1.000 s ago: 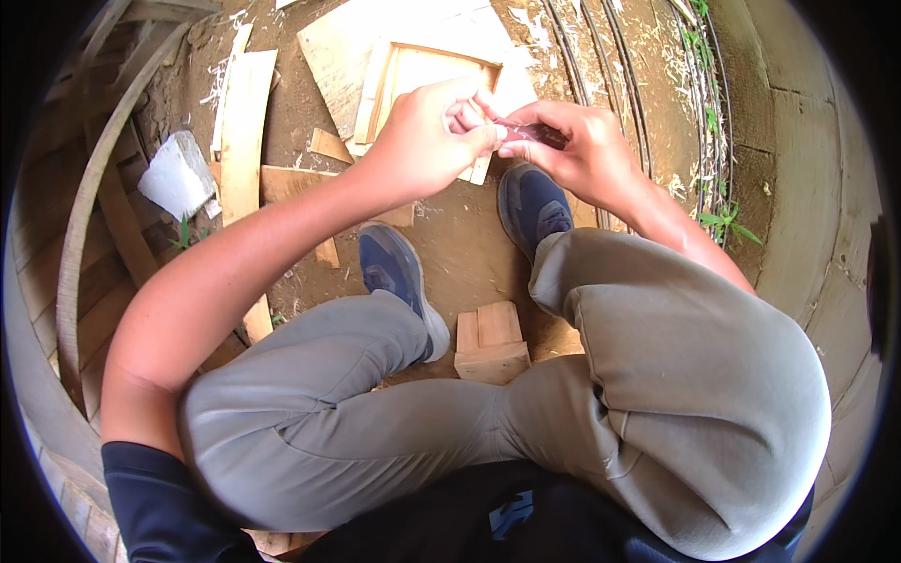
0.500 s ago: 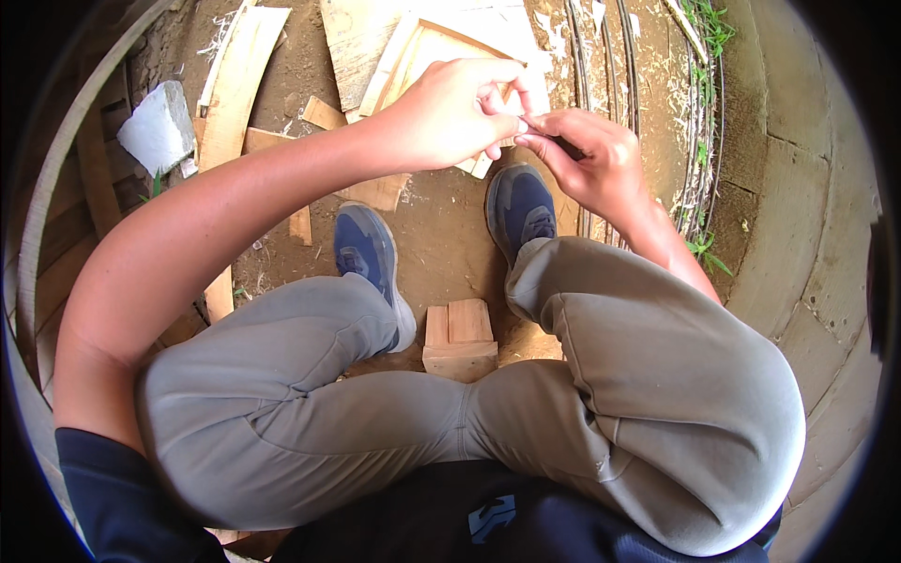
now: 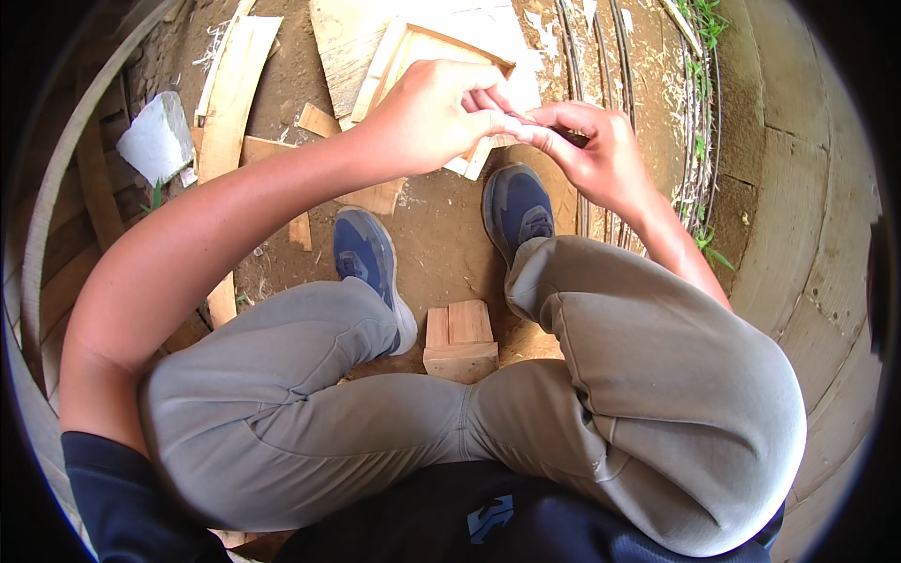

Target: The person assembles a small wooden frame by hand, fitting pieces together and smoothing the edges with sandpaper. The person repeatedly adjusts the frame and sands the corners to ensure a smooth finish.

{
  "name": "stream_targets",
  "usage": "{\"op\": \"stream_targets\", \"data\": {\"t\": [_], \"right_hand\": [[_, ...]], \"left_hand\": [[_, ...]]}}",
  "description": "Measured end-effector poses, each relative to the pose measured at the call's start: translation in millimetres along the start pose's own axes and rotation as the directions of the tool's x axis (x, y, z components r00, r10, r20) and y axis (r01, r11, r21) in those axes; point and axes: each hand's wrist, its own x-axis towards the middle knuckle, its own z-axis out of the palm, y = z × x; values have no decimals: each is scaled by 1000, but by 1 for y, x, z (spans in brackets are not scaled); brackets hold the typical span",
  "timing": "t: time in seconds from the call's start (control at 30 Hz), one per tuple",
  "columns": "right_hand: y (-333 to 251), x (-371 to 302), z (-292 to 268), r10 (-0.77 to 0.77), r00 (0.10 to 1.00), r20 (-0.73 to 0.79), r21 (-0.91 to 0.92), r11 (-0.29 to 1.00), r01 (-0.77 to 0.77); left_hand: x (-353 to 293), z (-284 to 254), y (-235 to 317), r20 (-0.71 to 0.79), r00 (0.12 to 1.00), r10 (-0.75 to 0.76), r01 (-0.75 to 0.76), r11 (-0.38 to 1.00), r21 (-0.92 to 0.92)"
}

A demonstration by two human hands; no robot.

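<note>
My left hand [image 3: 439,114] and my right hand [image 3: 601,159] meet tip to tip above the ground, just beyond my shoes. Both are closed, with thumbs and forefingers pinched together. A small dark sliver shows at the right fingertips, too small and too covered to name. Whether the left fingers also grip it is hidden. Behind the left hand lies a shallow wooden frame [image 3: 377,70] with raised edges, resting on pale boards and partly covered by that hand.
A wooden block [image 3: 458,342] stands between my legs, behind my shoes [image 3: 364,249]. Long planks [image 3: 235,98] and a whitish stone block [image 3: 158,138] lie to the left. Thin dark rods [image 3: 605,56] run along the right, among wood shavings, beside a plank surface [image 3: 779,225].
The left fingers have curled in closer, and its thumb now lies against the right fingertips. The right hand has barely moved. The view has shifted slightly.
</note>
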Motion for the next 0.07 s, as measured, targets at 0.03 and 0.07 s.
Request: {"op": "stream_targets", "data": {"t": [0.03, 0.07], "right_hand": [[-3, 1, -2, 33, 999, 22, -9, 999, -33], [-8, 3, -4, 67, 997, 44, -19, 998, -66]], "left_hand": [[-1, -1, 2, 4, 1000, -10, 10, 1000, 13], [0, 0, 3, 6, 1000, -9, 9, 1000, 14]]}}
